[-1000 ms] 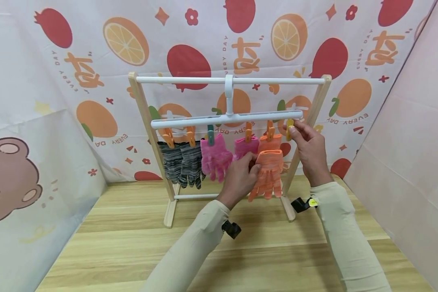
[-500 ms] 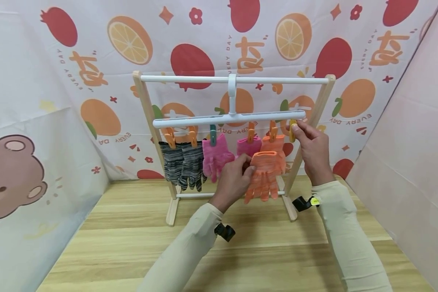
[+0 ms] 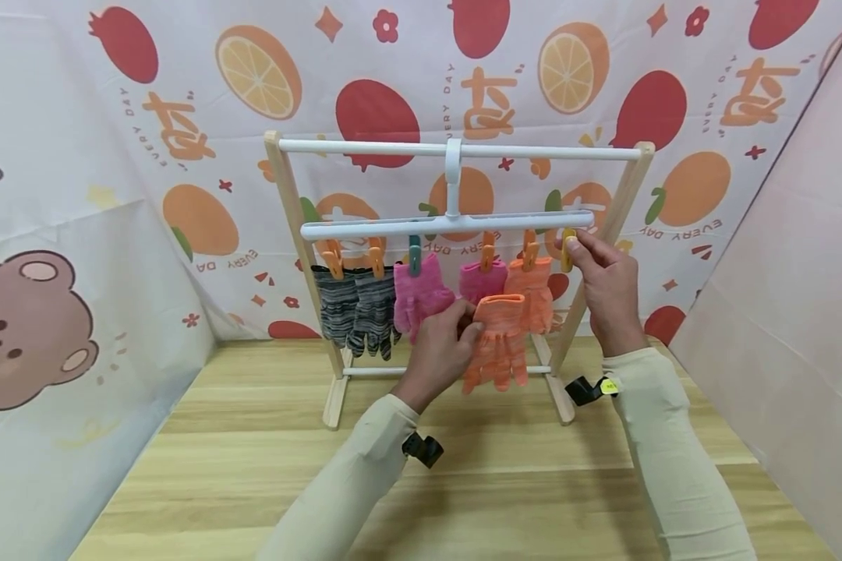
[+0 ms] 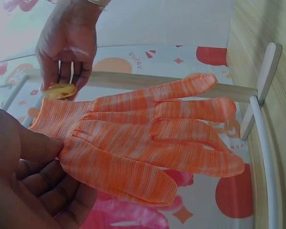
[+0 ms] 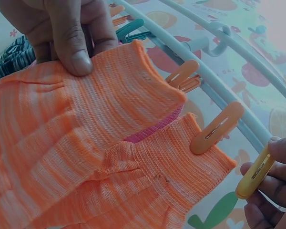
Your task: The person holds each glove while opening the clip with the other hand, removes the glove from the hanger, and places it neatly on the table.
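My left hand [image 3: 438, 351] pinches an orange knitted glove [image 4: 128, 129] by the side of its cuff, holding it in front of the hanger with fingers hanging down. At the hanger's right end my right hand [image 3: 609, 288] pinches a yellow clothespin [image 5: 255, 174] between thumb and fingers. The white hanger [image 3: 386, 227] carries a second orange glove [image 5: 181, 157] under an orange clothespin [image 5: 217, 128], just left of the yellow one. Further left hang two pink gloves, one a pink glove [image 3: 421, 287] on a green clothespin [image 3: 415, 255], and two grey-black striped gloves [image 3: 373, 308].
A wooden rack with a white top bar [image 3: 372, 146] bears the hanger by its hook. The rack's feet stand on a wood-grain table [image 3: 252, 467]. Behind it hangs a fruit-print cloth [image 3: 407, 70]; pale cloth walls [image 3: 800, 273] close in both sides.
My left hand has drawn the held orange glove a little left and down, uncovering more of the hanging orange glove. My right hand stays on the yellow clothespin. The head view has shifted slightly.
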Motion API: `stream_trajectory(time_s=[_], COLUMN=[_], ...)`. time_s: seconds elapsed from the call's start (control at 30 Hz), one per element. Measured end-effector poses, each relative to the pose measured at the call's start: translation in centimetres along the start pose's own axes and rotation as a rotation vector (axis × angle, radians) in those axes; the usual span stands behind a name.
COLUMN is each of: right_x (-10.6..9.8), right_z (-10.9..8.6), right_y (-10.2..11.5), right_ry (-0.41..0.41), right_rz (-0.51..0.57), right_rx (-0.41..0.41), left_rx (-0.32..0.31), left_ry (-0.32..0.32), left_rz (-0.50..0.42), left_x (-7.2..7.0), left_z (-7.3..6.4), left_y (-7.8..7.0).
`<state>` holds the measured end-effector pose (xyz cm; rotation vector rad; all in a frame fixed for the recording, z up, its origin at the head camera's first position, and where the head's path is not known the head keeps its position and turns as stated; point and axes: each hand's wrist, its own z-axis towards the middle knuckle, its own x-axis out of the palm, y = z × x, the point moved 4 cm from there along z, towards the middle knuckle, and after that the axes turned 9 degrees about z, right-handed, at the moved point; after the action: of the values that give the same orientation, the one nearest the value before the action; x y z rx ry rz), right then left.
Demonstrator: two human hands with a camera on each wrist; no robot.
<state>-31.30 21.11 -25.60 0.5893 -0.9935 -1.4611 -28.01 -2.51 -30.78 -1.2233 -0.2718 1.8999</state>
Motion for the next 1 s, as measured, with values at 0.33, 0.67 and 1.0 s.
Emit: stream_trajectory(time_s=[0.33,0.67,1.0], right_x=[0.2,0.4,0.4], right_z=[-0.2,-0.2,-0.4], right_y=[0.3,0.2,0.3], right_ry=[0.007,0.000,-0.007], right_rz=[-0.024,0.024,-0.021], right_rx=[0.009,0.045,0.036], left_rx=[0.001,-0.016,-0.014], left_ry=[0.011,0.022,0.014], left_rz=[0.016,-0.015,-0.013], left_x=[-0.8,-1.6,-2.1], left_z=[-0.7,-1.2,-1.6], left_y=[0.7,1.4,1.9])
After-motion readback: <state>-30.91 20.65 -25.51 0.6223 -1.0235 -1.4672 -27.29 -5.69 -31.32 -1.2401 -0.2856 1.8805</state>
